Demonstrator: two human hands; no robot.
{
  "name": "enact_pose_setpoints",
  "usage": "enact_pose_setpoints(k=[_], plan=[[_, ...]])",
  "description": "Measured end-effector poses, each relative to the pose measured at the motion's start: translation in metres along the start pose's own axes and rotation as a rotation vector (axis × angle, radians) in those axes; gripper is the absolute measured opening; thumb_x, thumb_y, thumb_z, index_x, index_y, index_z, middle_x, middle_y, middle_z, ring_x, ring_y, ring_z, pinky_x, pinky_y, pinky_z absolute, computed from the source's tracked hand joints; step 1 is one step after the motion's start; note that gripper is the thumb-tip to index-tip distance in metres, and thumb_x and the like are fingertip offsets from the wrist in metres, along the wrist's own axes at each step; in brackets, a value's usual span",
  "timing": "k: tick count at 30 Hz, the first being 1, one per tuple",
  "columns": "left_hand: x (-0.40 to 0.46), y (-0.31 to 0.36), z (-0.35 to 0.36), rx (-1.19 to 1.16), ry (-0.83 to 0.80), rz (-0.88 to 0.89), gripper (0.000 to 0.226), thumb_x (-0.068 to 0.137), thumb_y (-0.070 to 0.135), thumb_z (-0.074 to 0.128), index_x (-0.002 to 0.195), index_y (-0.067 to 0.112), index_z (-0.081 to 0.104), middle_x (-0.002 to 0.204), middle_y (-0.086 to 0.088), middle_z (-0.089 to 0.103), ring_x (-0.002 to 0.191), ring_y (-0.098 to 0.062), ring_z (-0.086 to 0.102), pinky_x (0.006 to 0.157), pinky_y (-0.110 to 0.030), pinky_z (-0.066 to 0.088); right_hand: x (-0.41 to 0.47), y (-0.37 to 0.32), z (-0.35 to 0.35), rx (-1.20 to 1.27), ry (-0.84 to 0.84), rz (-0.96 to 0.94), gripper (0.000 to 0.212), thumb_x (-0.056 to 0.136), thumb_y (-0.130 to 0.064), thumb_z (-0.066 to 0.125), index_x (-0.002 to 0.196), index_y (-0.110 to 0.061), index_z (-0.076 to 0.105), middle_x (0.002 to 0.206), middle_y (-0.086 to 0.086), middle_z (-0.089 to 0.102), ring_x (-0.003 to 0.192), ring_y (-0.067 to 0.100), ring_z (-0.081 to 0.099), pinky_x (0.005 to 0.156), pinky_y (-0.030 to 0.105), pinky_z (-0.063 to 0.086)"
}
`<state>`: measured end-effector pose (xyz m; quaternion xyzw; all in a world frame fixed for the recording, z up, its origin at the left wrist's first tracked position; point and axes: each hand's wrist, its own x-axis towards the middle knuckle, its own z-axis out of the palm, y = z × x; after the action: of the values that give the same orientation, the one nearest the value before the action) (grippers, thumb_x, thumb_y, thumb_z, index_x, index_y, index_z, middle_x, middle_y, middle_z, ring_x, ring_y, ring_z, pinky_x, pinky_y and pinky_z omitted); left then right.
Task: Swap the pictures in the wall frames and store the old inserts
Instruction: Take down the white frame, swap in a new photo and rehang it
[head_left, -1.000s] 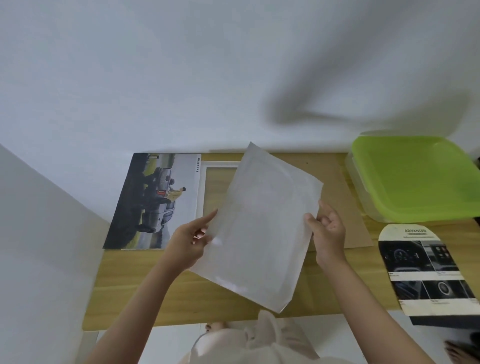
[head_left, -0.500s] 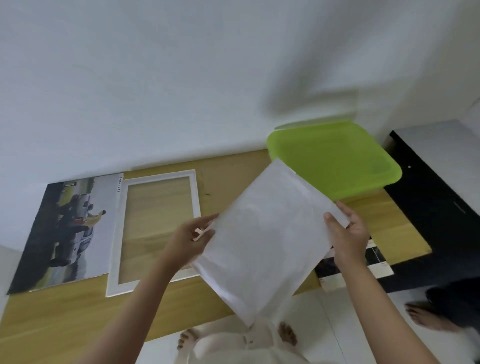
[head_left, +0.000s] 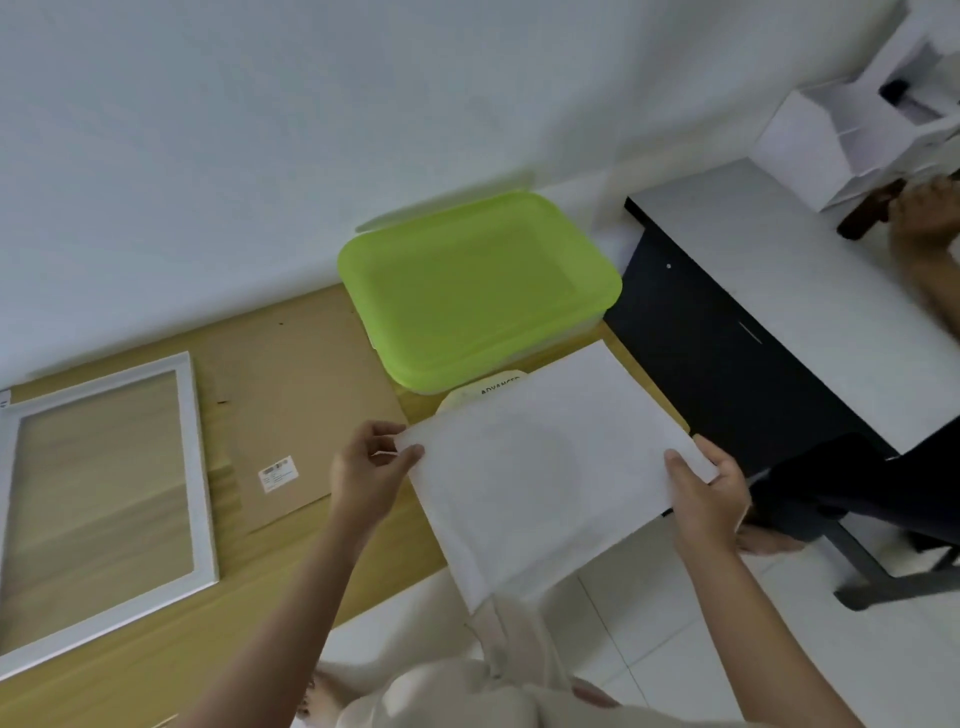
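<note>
I hold a white paper sheet (head_left: 540, 467) with both hands over the right end of the wooden table (head_left: 130, 670). My left hand (head_left: 369, 470) pinches its left corner and my right hand (head_left: 709, 493) grips its right edge. Under the sheet, the rounded top of a printed insert (head_left: 493, 388) peeks out. A white picture frame (head_left: 200, 467) lies flat at the left, empty, with the table showing through it. A brown backing board (head_left: 291, 395) with a small label lies between the frame and the sheet.
A clear storage box with a lime green lid (head_left: 478, 291) stands against the wall behind the sheet. To the right is a black and white desk (head_left: 753, 291) where another person's hand (head_left: 924, 218) rests beside white boxes. White floor tiles lie below.
The view has swung to the right, so the car picture has left the view. The sheet has moved right and lower, now in front of the green-lidded box and covering the printed insert.
</note>
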<state>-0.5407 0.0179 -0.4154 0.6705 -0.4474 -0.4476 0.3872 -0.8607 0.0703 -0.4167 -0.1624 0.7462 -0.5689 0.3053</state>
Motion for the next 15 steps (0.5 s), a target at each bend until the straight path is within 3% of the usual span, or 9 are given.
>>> enact_pose_setpoints(k=[5, 7, 11, 15], plan=[[0.008, 0.004, 0.035, 0.008, 0.099, 0.001, 0.027, 0.079, 0.010, 0.071, 0.101, 0.020, 0.060, 0.090, -0.003, 0.066, 0.072, -0.014, 0.065, 0.055, -0.011, 0.049, 0.023, 0.006, -0.005, -0.039, -0.015, -0.008, 0.034, 0.082, -0.013, 0.070, 0.112, -0.018, 0.057, 0.110, -0.001, 0.057, 0.098, 0.017, 0.057, 0.068, 0.021, 0.048], [0.012, 0.006, 0.041, 0.027, 0.113, -0.001, 0.028, 0.080, 0.009, 0.070, 0.104, 0.019, 0.060, 0.093, -0.005, 0.066, 0.073, -0.014, 0.064, 0.056, -0.010, 0.049, 0.031, 0.008, -0.004, -0.061, -0.025, 0.001, 0.033, 0.082, -0.013, 0.070, 0.111, -0.018, 0.057, 0.108, -0.002, 0.057, 0.097, 0.016, 0.057, 0.070, 0.024, 0.049], [0.022, 0.006, 0.047, 0.123, 0.105, -0.042, 0.030, 0.078, 0.011, 0.072, 0.107, 0.014, 0.064, 0.087, -0.005, 0.063, 0.078, -0.016, 0.059, 0.077, -0.029, 0.054, 0.042, 0.012, 0.006, -0.104, -0.039, 0.017, 0.033, 0.080, -0.015, 0.073, 0.109, -0.019, 0.057, 0.108, -0.001, 0.058, 0.097, 0.018, 0.058, 0.076, 0.030, 0.053], [0.034, 0.003, 0.050, 0.293, 0.013, -0.041, 0.056, 0.073, 0.016, 0.077, 0.124, 0.012, 0.055, 0.098, -0.001, 0.058, 0.084, -0.020, 0.059, 0.082, -0.034, 0.051, 0.052, 0.011, 0.018, -0.182, -0.045, -0.001, 0.034, 0.079, -0.015, 0.074, 0.108, -0.017, 0.056, 0.107, -0.001, 0.057, 0.096, 0.017, 0.056, 0.074, 0.026, 0.050]])
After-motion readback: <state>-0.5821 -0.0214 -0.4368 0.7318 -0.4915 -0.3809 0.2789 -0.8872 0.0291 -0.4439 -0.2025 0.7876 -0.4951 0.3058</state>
